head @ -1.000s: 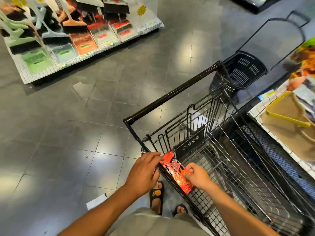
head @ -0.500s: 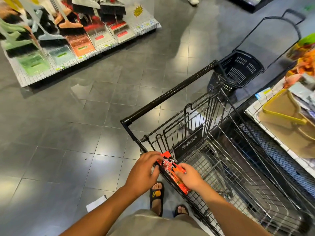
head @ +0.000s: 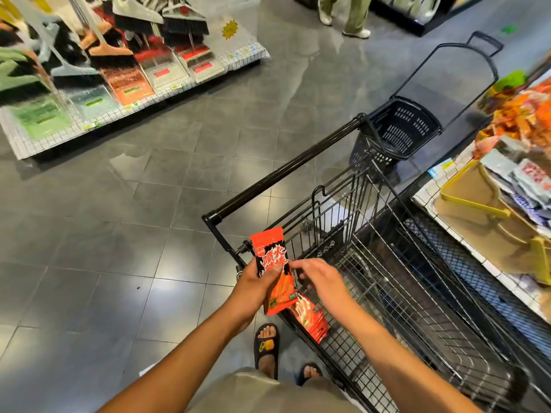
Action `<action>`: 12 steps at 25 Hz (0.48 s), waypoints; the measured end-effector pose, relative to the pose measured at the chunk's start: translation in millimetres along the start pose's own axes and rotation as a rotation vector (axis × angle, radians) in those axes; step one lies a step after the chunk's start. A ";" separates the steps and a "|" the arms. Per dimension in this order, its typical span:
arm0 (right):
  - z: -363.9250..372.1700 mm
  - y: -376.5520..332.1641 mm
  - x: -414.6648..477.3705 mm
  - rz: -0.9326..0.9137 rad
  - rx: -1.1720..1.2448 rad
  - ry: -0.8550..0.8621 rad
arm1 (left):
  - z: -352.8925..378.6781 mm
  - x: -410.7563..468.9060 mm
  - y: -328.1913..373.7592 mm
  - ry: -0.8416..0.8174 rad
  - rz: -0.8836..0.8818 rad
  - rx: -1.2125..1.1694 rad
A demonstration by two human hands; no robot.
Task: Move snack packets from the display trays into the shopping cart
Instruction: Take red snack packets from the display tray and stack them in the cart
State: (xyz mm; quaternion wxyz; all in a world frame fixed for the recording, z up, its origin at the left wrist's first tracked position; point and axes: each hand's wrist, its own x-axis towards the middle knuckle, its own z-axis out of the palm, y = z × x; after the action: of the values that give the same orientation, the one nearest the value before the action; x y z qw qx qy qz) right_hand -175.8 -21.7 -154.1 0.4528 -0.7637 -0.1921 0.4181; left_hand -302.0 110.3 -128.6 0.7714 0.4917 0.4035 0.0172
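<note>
My left hand point(head: 253, 289) grips a red and black snack packet point(head: 269, 254) and holds it upright over the near corner of the black wire shopping cart point(head: 417, 293). My right hand point(head: 325, 281) hovers beside it over the cart, fingers loosely spread toward the packet's right edge. A second red packet point(head: 311, 321) lies tilted at the cart's near wall, just below my right wrist; whether a hand touches it is hidden. Display trays point(head: 474, 201) with piled orange and silver snack packets point(head: 521, 126) stand to the right of the cart.
The cart's handle bar point(head: 283, 171) runs diagonally in front of me. A black plastic basket point(head: 399, 129) with a raised handle stands beyond it. A broom and dustpan display point(head: 119, 73) fills the far left. Another person's legs point(head: 348, 13) are at the top. Grey floor tiles lie to the left.
My left hand has lifted one red packet up from the cart's edge and turned it upright. My right hand has let go and risen. A second packet now shows below.
</note>
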 end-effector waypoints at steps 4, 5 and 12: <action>3.2 62.8 28.5 0.242 -0.384 -0.022 | -23.3 -6.1 2.3 0.044 -0.008 0.184; 9.6 78.7 32.5 0.309 -0.479 -0.100 | -27.3 -7.3 1.9 0.042 -0.014 0.212; 37.4 110.9 43.6 0.332 -0.703 -0.108 | -31.7 -4.8 3.4 0.015 -0.020 0.214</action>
State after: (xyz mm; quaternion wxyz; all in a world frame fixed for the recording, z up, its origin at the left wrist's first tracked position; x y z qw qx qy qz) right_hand -190.5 -29.8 -277.9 0.0788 -0.8698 -0.2210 0.4340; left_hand -324.3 133.7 -129.1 0.7116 0.5671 0.4136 -0.0302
